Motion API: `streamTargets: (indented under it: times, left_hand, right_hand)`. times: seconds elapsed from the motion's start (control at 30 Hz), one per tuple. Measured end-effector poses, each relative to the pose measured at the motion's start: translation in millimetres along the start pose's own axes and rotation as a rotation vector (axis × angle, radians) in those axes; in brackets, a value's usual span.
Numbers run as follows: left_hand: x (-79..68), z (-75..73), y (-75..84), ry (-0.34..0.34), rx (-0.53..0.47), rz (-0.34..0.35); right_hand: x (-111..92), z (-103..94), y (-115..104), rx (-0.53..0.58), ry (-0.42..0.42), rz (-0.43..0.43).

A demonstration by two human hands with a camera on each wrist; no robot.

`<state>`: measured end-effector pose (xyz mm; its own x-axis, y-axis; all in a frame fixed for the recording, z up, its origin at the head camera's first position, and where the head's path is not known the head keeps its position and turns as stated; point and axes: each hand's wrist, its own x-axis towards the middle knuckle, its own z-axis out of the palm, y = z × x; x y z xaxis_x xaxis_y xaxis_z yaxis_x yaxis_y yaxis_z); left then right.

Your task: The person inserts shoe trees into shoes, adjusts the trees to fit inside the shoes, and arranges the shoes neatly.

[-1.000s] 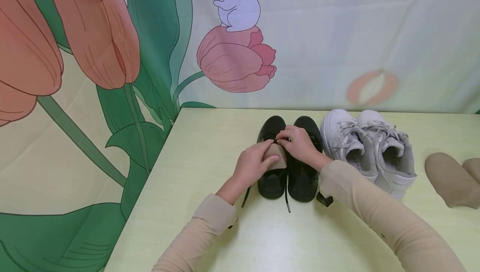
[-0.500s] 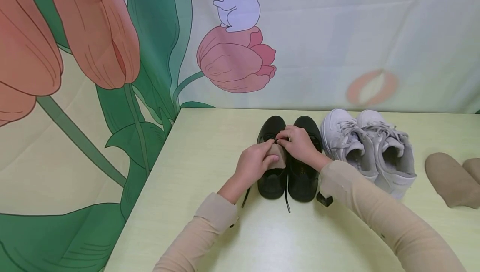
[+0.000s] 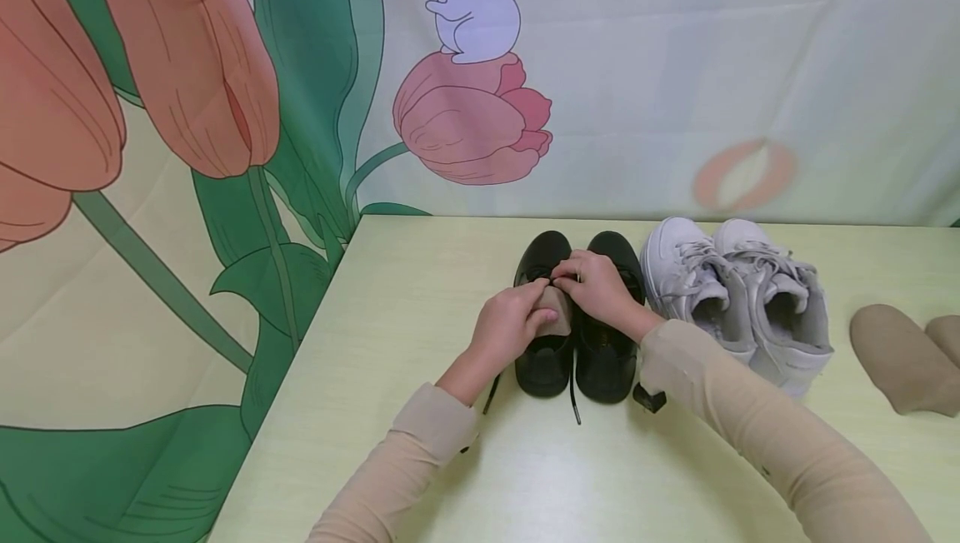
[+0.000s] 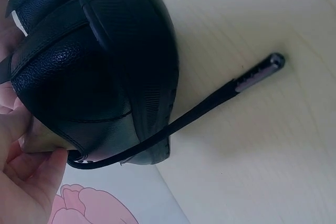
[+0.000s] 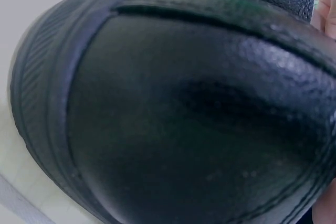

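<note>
On the table stands a pair of black lace-up shoes, the left shoe (image 3: 543,370) beside the right shoe (image 3: 607,372). My left hand (image 3: 506,322) pinches the beige-lined tongue (image 3: 555,301) of the left shoe, with the thumb over the lining. From the other side, my right hand (image 3: 597,286) pinches at the lacing, its fingertips meeting the left ones at the top of the tongue. The lace itself is mostly hidden there. A loose lace end (image 4: 202,108) hangs past the heel in the left wrist view. A black heel (image 5: 199,119) fills the right wrist view.
White sneakers (image 3: 701,281) stand close to the right of the black shoes. Farther right lie beige slipper-shaped pieces (image 3: 903,360). Behind the pale table (image 3: 420,276) hangs a printed cloth (image 3: 637,93) with tulips. Another lace end (image 3: 576,397) trails between the black shoes.
My left wrist and sleeve have shifted very slightly to the right. The right hand and the shoes show no visible movement.
</note>
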<state>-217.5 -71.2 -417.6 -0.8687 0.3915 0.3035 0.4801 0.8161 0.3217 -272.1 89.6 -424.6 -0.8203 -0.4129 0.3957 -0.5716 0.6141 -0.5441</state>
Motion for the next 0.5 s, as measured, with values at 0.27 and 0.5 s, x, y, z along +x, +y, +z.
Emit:
streamTargets:
  times: [0.27, 0.5]
  left_hand:
    - [0.0, 2.0, -1.3, 0.01, -0.006, 0.004]
    - [-3.5, 3.3, -0.9, 0.022, -0.004, -0.022]
  right_hand:
    - [-0.5, -0.4, -0.9, -0.004, -0.002, 0.0]
    - [-0.8, 0.3, -0.1, -0.007, 0.0, -0.01]
